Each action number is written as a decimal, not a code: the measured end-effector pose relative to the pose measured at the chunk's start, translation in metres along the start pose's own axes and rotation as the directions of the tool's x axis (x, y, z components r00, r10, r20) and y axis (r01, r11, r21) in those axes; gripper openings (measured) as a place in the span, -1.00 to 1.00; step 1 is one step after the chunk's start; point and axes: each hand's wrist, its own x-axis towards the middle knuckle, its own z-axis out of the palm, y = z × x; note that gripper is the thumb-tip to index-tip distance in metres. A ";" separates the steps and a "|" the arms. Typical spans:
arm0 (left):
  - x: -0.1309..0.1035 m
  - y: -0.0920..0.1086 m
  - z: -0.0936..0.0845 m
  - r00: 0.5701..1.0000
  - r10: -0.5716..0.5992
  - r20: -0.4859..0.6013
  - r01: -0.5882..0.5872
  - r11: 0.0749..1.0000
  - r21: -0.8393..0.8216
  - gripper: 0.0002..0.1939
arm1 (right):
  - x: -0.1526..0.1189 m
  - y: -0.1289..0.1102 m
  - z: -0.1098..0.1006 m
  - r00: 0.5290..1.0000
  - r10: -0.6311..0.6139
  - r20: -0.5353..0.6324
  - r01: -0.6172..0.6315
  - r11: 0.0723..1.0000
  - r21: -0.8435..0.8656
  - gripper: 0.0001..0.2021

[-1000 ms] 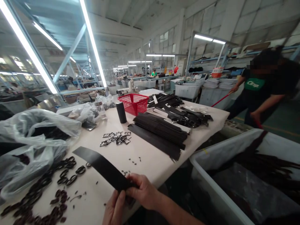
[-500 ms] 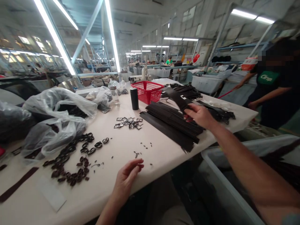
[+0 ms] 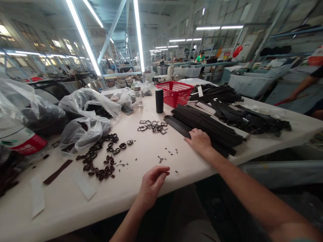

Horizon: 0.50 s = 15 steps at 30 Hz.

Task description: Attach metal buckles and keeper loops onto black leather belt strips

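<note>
My right hand (image 3: 199,140) rests on the near, left side of a stack of long black strips (image 3: 207,122), its fingertips on the lowest strip; whether it pinches one I cannot tell. Over the table's front edge is my left hand (image 3: 154,183), fingers curled and thumb close to them; anything between them is too small to make out. Small dark bits (image 3: 161,159) lie just beyond it. Metal buckles (image 3: 153,126) sit in a pile left of the strips. Black loops (image 3: 116,148) and brown loops (image 3: 101,171) are heaped further left.
A black cylinder (image 3: 159,101), a glass jar (image 3: 138,96) and a red basket (image 3: 176,92) stand behind the buckles. Plastic bags (image 3: 85,104) crowd the left. More black strips (image 3: 262,121) lie at right. A person's arm (image 3: 305,85) shows at the far right.
My right hand has let go of the black strip it held up and come down to the stack's near side. The view has turned right; my left hand keeps its pose.
</note>
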 end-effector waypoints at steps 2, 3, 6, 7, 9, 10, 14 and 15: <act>-0.001 -0.001 0.001 1.000 0.020 -0.004 -0.020 1.000 -0.001 -0.74 | -0.002 -0.010 0.008 1.000 -0.004 0.006 0.004 0.999 -0.045 -0.74; -0.001 -0.002 0.001 1.000 0.029 -0.004 -0.029 1.000 0.000 -0.75 | -0.003 -0.012 0.009 1.000 -0.004 0.010 0.004 0.998 -0.058 -0.76; -0.001 -0.003 0.002 0.998 0.055 -0.002 -0.055 0.998 0.011 -0.76 | -0.001 -0.015 0.008 0.999 0.002 0.035 0.001 0.997 -0.081 -0.81; -0.001 -0.004 0.003 0.998 0.066 -0.003 -0.066 0.998 0.017 -0.76 | 0.001 -0.017 0.007 0.999 0.005 0.047 -0.001 0.996 -0.085 -0.81; -0.001 -0.004 0.003 0.996 0.086 -0.007 -0.085 0.996 0.029 -0.78 | 0.004 -0.020 0.006 0.997 0.020 0.075 -0.013 0.996 -0.091 -0.82; 0.000 -0.004 0.004 0.996 0.091 -0.011 -0.091 0.995 0.033 -0.78 | 0.006 -0.022 0.006 0.995 0.031 0.091 -0.022 0.996 -0.091 -0.82; -0.001 -0.003 0.005 0.995 0.096 -0.023 -0.096 0.995 0.033 -0.77 | 0.017 -0.024 0.005 0.988 0.078 0.137 -0.071 0.996 -0.055 -0.77; -0.001 -0.002 0.005 0.995 0.098 -0.024 -0.097 0.995 0.030 -0.77 | 0.020 -0.022 0.003 0.987 0.092 0.135 -0.088 0.995 -0.038 -0.78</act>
